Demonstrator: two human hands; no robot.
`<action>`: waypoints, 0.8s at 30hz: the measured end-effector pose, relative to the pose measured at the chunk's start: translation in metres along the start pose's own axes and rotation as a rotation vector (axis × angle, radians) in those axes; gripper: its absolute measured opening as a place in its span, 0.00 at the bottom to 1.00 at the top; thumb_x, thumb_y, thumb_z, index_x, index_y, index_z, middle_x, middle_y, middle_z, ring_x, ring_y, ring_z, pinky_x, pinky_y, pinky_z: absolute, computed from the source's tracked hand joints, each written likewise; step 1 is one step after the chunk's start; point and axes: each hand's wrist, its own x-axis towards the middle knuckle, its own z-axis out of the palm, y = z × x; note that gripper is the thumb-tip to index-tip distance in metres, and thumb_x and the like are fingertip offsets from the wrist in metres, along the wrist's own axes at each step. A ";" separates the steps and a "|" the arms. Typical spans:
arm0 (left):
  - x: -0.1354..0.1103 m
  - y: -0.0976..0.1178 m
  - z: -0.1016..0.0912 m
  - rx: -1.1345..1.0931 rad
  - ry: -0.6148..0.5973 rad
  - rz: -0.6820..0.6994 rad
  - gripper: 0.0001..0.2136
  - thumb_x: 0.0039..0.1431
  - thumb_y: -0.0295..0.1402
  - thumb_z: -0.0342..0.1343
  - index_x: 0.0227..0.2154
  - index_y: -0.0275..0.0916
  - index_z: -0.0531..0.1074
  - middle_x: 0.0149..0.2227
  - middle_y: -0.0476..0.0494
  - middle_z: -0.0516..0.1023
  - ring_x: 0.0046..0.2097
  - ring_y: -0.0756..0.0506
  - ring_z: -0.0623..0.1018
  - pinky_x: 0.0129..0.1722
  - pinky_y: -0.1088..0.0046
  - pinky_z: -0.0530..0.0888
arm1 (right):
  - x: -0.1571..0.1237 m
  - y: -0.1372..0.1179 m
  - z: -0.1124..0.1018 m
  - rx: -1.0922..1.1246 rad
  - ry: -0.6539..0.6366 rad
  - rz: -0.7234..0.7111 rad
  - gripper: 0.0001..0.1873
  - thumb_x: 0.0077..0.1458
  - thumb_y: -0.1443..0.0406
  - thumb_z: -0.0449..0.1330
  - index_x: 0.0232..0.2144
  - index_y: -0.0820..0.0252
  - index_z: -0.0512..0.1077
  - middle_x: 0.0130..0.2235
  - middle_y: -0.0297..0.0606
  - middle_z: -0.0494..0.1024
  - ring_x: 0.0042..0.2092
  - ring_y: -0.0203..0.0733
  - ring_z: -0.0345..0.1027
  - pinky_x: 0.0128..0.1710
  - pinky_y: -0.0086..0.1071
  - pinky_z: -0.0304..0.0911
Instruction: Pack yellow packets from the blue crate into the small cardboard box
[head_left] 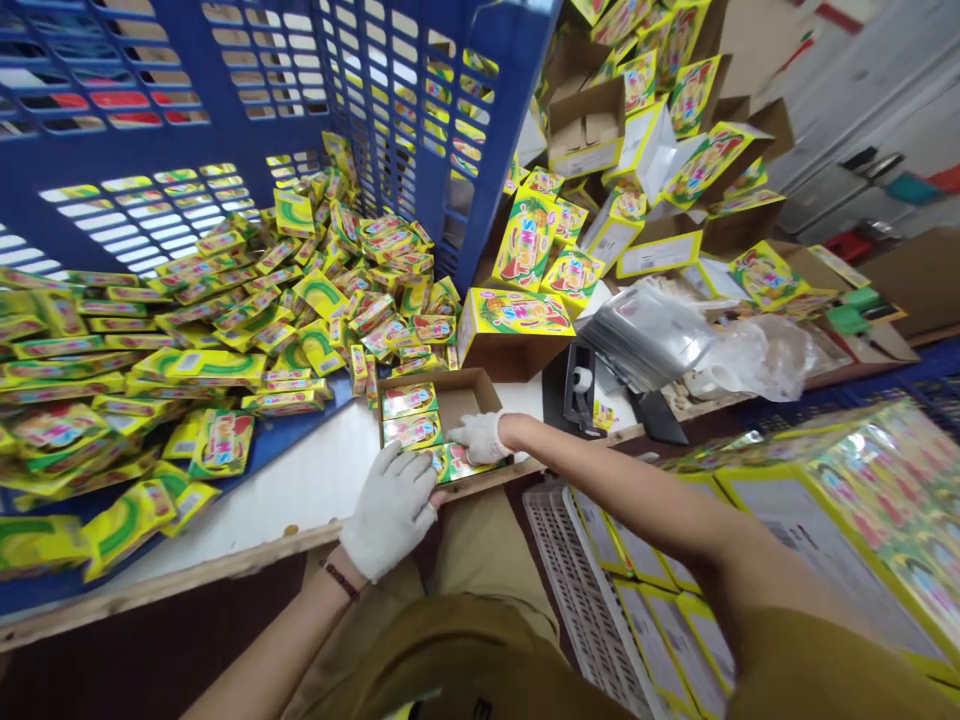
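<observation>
An open brown carton (491,385) lies in front of me on the white work surface. Small yellow-green fruit-print boxes (409,399) lie flat along its left side and near side. My left hand (390,510), in a white knitted glove, grips the carton's near left corner, its fingers over the edge and its thumb low at the front. Inside the carton is my right hand (480,437), also gloved, its fingers closed down on a small box (459,465) in the near row. The glove hides part of that box.
A big blue crate (247,140) on its side spills a heap of small boxes (300,290) to the left. Printed display cartons (517,315) pile up beyond. A tape dispenser (579,385) and clear plastic sleeves (649,335) lie right; packed cartons (810,530) stand lower right.
</observation>
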 end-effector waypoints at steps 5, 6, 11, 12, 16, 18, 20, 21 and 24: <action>-0.006 -0.045 -0.023 -0.059 0.289 -0.129 0.14 0.62 0.34 0.46 0.47 0.40 0.73 0.53 0.38 0.74 0.58 0.40 0.70 0.60 0.58 0.66 | -0.003 -0.004 0.018 -0.058 0.059 -0.005 0.29 0.57 0.59 0.57 0.60 0.57 0.65 0.56 0.54 0.70 0.51 0.59 0.72 0.45 0.45 0.68; -0.006 -0.061 -0.031 0.020 0.346 -0.237 0.15 0.61 0.33 0.47 0.47 0.39 0.72 0.53 0.36 0.74 0.58 0.39 0.70 0.59 0.57 0.67 | -0.003 -0.005 0.019 -0.051 0.061 -0.007 0.30 0.57 0.59 0.56 0.61 0.57 0.63 0.56 0.54 0.69 0.52 0.59 0.72 0.47 0.46 0.67; -0.007 -0.135 -0.067 0.440 0.183 -0.660 0.18 0.55 0.32 0.51 0.49 0.34 0.69 0.51 0.30 0.72 0.53 0.33 0.71 0.51 0.56 0.68 | -0.005 -0.010 0.013 0.000 0.042 0.003 0.32 0.55 0.60 0.59 0.62 0.54 0.63 0.56 0.51 0.70 0.54 0.58 0.70 0.49 0.44 0.66; -0.008 -0.143 -0.071 0.471 0.127 -0.677 0.18 0.56 0.32 0.50 0.50 0.34 0.68 0.51 0.29 0.72 0.50 0.33 0.72 0.48 0.57 0.69 | -0.006 -0.011 0.011 0.014 0.059 0.008 0.32 0.54 0.60 0.59 0.61 0.53 0.64 0.56 0.50 0.71 0.54 0.58 0.70 0.48 0.43 0.66; -0.016 -0.150 -0.078 0.517 -0.009 -0.613 0.17 0.57 0.33 0.49 0.49 0.36 0.70 0.48 0.30 0.72 0.45 0.34 0.74 0.41 0.59 0.68 | -0.015 -0.020 0.006 0.030 0.146 0.055 0.23 0.53 0.61 0.60 0.53 0.55 0.72 0.52 0.47 0.75 0.52 0.54 0.71 0.47 0.39 0.66; -0.020 -0.147 -0.077 0.463 0.014 -0.612 0.14 0.56 0.33 0.51 0.45 0.37 0.72 0.43 0.33 0.74 0.44 0.34 0.74 0.41 0.60 0.68 | -0.020 -0.024 0.006 0.030 0.271 0.077 0.18 0.55 0.63 0.59 0.48 0.59 0.74 0.49 0.47 0.76 0.50 0.54 0.71 0.48 0.41 0.65; -0.025 -0.141 -0.075 0.254 0.116 -0.683 0.11 0.54 0.36 0.54 0.38 0.37 0.73 0.39 0.35 0.75 0.43 0.36 0.74 0.41 0.61 0.68 | -0.023 -0.033 0.008 0.160 0.489 0.024 0.17 0.57 0.64 0.57 0.48 0.61 0.74 0.48 0.47 0.76 0.51 0.51 0.70 0.52 0.42 0.63; -0.029 -0.137 -0.073 0.062 0.190 -0.732 0.11 0.53 0.39 0.55 0.35 0.37 0.73 0.37 0.37 0.76 0.41 0.37 0.74 0.41 0.62 0.69 | -0.023 -0.039 0.009 0.288 0.595 -0.032 0.17 0.58 0.65 0.56 0.49 0.61 0.73 0.48 0.47 0.76 0.51 0.49 0.70 0.53 0.41 0.63; -0.041 -0.115 -0.065 -0.758 0.416 -0.785 0.20 0.50 0.48 0.60 0.38 0.37 0.73 0.36 0.40 0.78 0.41 0.39 0.76 0.41 0.64 0.72 | -0.012 -0.067 0.013 0.750 0.730 -0.197 0.19 0.60 0.65 0.53 0.52 0.59 0.71 0.47 0.42 0.77 0.47 0.43 0.71 0.50 0.38 0.66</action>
